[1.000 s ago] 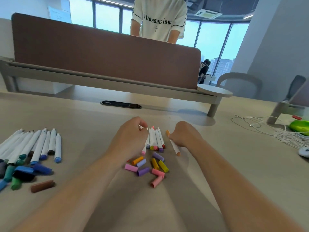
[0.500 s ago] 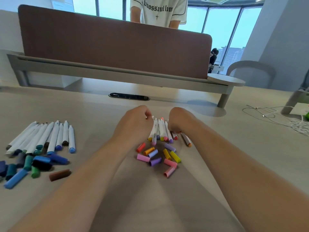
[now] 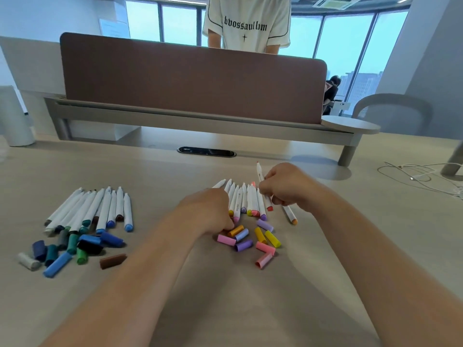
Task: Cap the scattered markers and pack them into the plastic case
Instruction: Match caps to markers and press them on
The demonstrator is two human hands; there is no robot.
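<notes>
Our right hand (image 3: 288,189) pinches a red-tipped marker (image 3: 261,181), tilting it up clear of the marker row (image 3: 244,200) between our hands, likely ready for capping. Our left hand (image 3: 209,212) curls over the loose caps (image 3: 260,237) nearer us; we cannot tell whether it holds one. No plastic case is in view.
</notes>
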